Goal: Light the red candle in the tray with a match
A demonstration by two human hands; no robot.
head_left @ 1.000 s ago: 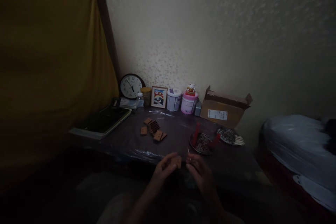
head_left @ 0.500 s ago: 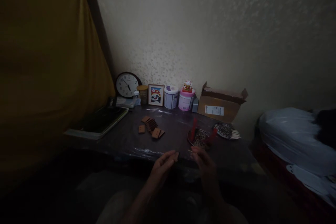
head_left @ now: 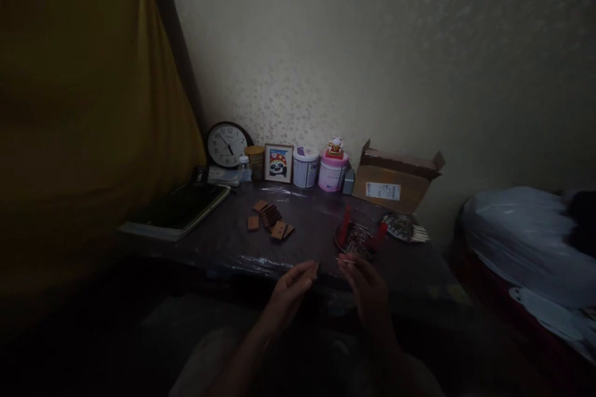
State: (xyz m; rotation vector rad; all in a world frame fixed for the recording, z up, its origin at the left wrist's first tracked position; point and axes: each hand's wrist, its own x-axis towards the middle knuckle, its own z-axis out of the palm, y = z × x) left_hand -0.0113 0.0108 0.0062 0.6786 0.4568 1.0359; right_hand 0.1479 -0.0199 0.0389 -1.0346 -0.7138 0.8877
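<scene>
My left hand pinches a small brown flat piece at the near edge of a dark table. Close to its right, my right hand is closed in a pinch on a thin pale stick. Just beyond the right hand stands a round plate of small dark bits with red pieces standing in it. Several more brown pieces lie in a loose group mid-table.
Along the wall stand a clock, a framed panda picture, two tins, a figurine and an open cardboard box. A second plate with sticks sits right. A dark book lies left, yellow cloth hangs beside it.
The two hands have drawn slightly apart and the right hand has shifted toward the plate. The brown piece has turned more edge-on. The view has tilted up a little.
</scene>
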